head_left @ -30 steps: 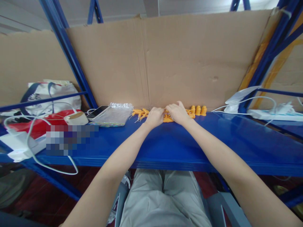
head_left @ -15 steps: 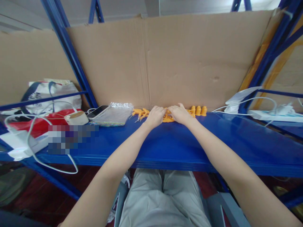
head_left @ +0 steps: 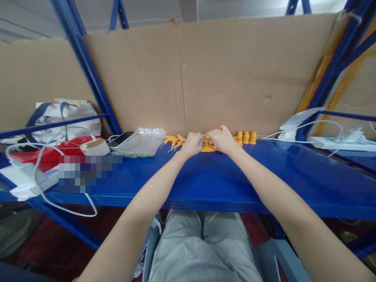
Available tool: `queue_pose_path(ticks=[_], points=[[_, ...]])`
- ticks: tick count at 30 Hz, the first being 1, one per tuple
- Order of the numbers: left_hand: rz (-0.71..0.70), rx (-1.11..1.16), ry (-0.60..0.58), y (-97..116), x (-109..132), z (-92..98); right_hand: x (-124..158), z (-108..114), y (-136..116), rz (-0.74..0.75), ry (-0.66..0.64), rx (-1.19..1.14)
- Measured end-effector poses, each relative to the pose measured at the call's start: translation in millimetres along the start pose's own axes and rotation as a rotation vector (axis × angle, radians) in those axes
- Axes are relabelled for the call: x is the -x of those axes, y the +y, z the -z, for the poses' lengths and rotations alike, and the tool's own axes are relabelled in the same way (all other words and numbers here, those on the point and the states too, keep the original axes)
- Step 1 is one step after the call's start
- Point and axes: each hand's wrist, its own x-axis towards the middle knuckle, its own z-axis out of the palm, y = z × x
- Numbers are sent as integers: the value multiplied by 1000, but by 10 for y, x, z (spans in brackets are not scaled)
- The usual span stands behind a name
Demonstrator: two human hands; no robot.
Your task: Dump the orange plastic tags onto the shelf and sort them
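Both hands are at the back of the blue shelf, over a row of orange plastic parts (head_left: 209,146). My left hand (head_left: 192,144) is palm down, its fingers curled inward at the row's middle. Beside it, my right hand (head_left: 222,139) bends its fingers over the same parts; one finger sticks up. What the fingertips pinch is mostly hidden. Left of my left hand lie orange handles with metal corkscrew spirals (head_left: 175,141). To the right of my right hand stand several orange bell-shaped pieces (head_left: 249,138).
A bubble-wrap pouch (head_left: 143,143) and a phone (head_left: 123,138) lie to the left. Farther left are a white charger (head_left: 94,147), cables and a cloth bag (head_left: 70,115). Cardboard (head_left: 235,74) closes off the back. A power strip (head_left: 343,143) is at the right.
My right hand has shifted very slightly up and left over the orange parts. My left hand stays almost in place.
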Motion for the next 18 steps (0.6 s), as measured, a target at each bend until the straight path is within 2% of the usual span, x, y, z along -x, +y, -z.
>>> queue_pose_path(ticks=[4, 11, 18], points=[[-13, -41, -14, 4, 19, 17, 1, -5, 15, 13, -4, -11], [-181, -200, 17, 6, 73, -1, 24, -42, 48, -11, -119, -111], [-113, -170, 20, -4, 32, 37, -2, -52, 44, 14, 26, -78]])
